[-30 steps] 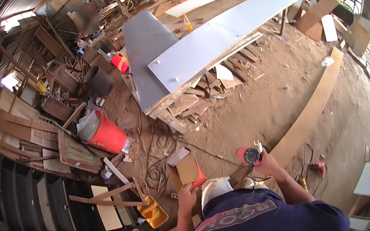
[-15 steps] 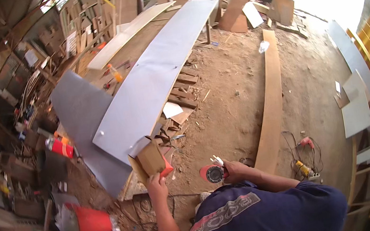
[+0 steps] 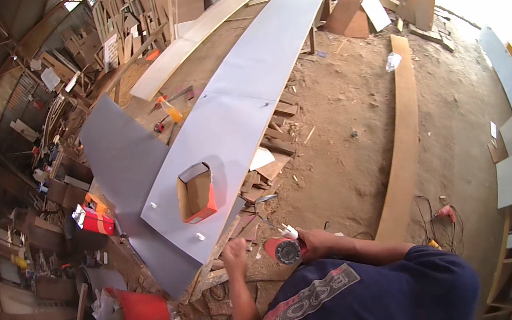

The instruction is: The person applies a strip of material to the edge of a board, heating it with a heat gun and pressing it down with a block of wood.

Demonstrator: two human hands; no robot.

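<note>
Gripping red tool (image 3: 287,252) in right hand (image 3: 316,244), showing its round black end upward, with white plug (image 3: 289,232) just beside. Holding left hand (image 3: 235,250) near the close corner of long pale panel (image 3: 238,83), curling fingers; seeing nothing in its grasp, not being able to tell how tightly closed. Finding open cardboard box (image 3: 196,194) on that panel, ahead-left of both hands, nearer the left, extending lengthwise roughly away from the body. Noting dark grey panel (image 3: 117,141) leftward, dirt floor (image 3: 343,120) and long brown board (image 3: 400,138) rightward, red bucket (image 3: 144,309) lower left.

Red pwr tool (image 3: 283,251); box (image 3: 197,196) open.
</note>
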